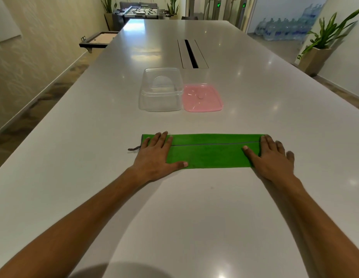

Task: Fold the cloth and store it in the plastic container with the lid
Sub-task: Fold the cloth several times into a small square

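Note:
A green cloth (208, 155) lies on the white table (174, 207) folded into a long narrow strip, with a grey hem line running along it and a small grey loop sticking out at its left end. My left hand (156, 157) rests flat on the strip's left end, fingers spread. Flat on the right end lies my right hand (271, 157), fingers apart too. Beyond the cloth stands a clear plastic container (160, 93), uncovered, and its pink lid (201, 98) lies flat on the table just to its right.
A long cable slot (191, 54) is set into the table behind the container. Off the table's left edge a dark framed tray (98, 40) sticks out from the wall. Potted plants and stacked water bottles stand at the far right.

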